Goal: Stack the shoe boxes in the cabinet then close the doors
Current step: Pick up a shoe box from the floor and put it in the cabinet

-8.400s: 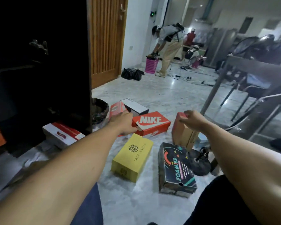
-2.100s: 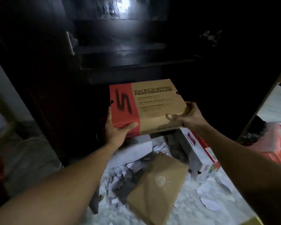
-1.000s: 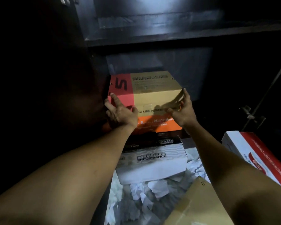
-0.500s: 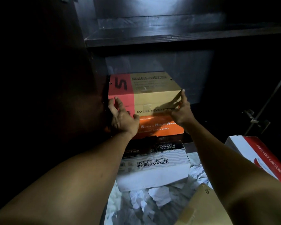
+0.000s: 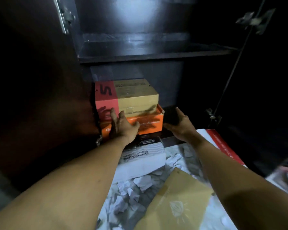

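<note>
1. Cabinet (image 5: pixel 133 72), dark inside. In the lower bay under the shelf (image 5: pixel 148 52), a tan-and-red box (image 5: pixel 131 95) sits flat on an orange box (image 5: pixel 150 123). Both are pushed against the left inner wall.
2. Left hand (image 5: pixel 121 125): fingers straight and spread, palm against the fronts of the stack. It overlaps the orange box, and the fingertips (image 5: pixel 113 112) reach the lower edge of the tan-and-red box. It clasps nothing.
3. Right hand (image 5: pixel 178 120): just right of the orange box's corner and apart from it. The fingers are loose and uncurled, partly lost in shadow, and it holds nothing.
4. Writing on the tan-and-red box: a black "S" on the red panel. The lid print is too blurred to read. On the front face only "NEVER" is readable.
5. The orange box's lettering is smeared and unreadable.
6. On the floor in front lies a white box (image 5: pixel 143 160) with part of "SKECHERS PERFORMANCE" showing. Its black label is illegible.
7. At right is a red-and-white box (image 5: pixel 223 146), its side text too blurred to read.
8. Nearer the camera, a tan cardboard lid (image 5: pixel 178 201) with a pale emblem lies on crumpled paper (image 5: pixel 136 185).
</note>
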A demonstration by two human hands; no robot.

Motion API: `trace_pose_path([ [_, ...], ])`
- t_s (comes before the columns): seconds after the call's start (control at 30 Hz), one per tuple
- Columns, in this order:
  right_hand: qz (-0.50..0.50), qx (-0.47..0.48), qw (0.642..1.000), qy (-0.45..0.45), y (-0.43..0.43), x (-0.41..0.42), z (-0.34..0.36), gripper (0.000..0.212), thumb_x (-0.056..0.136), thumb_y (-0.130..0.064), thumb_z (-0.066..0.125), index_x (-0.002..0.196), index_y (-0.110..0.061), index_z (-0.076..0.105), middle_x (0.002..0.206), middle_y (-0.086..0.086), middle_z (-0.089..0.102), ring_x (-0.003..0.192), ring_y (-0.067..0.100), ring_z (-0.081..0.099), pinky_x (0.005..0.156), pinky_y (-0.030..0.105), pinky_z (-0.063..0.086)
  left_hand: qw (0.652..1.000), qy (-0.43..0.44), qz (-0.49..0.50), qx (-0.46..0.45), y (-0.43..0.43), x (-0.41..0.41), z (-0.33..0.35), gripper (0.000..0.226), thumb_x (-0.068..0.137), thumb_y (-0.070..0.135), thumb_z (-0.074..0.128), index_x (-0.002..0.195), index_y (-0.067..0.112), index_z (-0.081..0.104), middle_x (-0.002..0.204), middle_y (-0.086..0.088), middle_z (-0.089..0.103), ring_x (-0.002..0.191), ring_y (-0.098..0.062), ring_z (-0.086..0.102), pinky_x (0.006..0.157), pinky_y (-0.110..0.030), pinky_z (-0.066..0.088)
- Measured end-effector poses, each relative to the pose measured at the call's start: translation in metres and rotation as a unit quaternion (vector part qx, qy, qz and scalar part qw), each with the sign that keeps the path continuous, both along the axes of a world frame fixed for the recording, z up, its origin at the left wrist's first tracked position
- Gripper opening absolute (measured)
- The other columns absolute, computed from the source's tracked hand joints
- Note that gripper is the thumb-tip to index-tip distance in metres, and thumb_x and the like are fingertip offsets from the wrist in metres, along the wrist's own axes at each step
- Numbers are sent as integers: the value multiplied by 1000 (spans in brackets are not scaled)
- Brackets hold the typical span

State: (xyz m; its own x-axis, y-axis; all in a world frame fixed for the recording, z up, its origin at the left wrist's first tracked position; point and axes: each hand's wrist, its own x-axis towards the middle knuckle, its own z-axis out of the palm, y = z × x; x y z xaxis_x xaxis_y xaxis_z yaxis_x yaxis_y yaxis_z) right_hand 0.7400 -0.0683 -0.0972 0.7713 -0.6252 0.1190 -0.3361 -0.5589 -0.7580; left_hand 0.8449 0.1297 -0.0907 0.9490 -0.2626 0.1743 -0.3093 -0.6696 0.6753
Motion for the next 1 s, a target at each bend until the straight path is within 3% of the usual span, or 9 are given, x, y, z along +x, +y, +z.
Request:
trace_pose_path([
  [0.13,-43,-12,998,49,-8,-89,45,100,78,-32,81,157,-17,21,146,17,47,136,32,46,114,37,37,995,-8,-87,38,12,-54,41,77,87,44,70,149,14,35,160,-5,9,145,-23,29,115,-27,27],
  [0.27,-79,-53,990,102,6,-193,108,96,84,-37,75,158,-21,16,150,16,37,127,34,52,93,26,43,982,-15,-174,74,33,-129,97,69,85,42,71,143,17,44,148,-6,31,138,-24,37,112,-32,33],
  [0.4,-137,-83,979,123,29,-301,171,99,82,-40,76,158,-17,17,153,19,36,135,34,45,109,35,40,970,-28,-232,69,42,-206,156,62,85,43,71,137,14,52,140,-10,45,127,-29,48,104,-35,42],
  [0.5,-178,-103,969,136,45,-383,202,97,81,-39,77,157,-15,21,146,21,45,128,37,50,101,39,46,957,-43,-275,77,43,-266,184,68,86,50,69,140,16,49,141,-9,45,126,-30,50,101,-39,45],
  [0.57,-208,-97,963,139,58,-435,213,94,84,-36,74,157,-14,18,148,22,42,127,38,51,93,39,48,948,-50,-305,75,42,-307,195,69,87,54,66,142,19,46,144,-6,43,126,-30,51,99,-40,46],
  [0.67,-250,-98,951,153,75,-504,216,93,86,-36,74,157,-11,18,156,20,33,138,36,40,105,41,40,934,-52,-347,65,39,-367,202,68,88,58,62,143,23,45,147,-1,41,124,-27,53,93,-38,48],
  [0.8,-311,-73,934,162,87,-578,216,95,84,-35,76,156,-11,19,154,19,36,135,36,43,109,44,40,923,-52,-378,54,27,-424,200,67,90,55,62,145,21,44,149,-1,41,125,-26,52,94,-37,48],
  [0.97,-385,-63,906,164,99,-653,221,92,87,-32,74,157,-13,18,156,18,33,130,34,49,85,29,44,889,-24,-453,57,-1,-473,202,58,85,55,66,131,21,55,134,-2,52,113,-26,58,90,-39,52],
  [1.0,-395,-58,901,170,103,-669,221,92,88,-33,74,157,-13,17,157,18,31,131,34,48,87,30,45,887,-10,-460,43,-7,-483,204,56,83,54,67,127,20,58,130,-2,55,109,-26,60,88,-38,53],
])
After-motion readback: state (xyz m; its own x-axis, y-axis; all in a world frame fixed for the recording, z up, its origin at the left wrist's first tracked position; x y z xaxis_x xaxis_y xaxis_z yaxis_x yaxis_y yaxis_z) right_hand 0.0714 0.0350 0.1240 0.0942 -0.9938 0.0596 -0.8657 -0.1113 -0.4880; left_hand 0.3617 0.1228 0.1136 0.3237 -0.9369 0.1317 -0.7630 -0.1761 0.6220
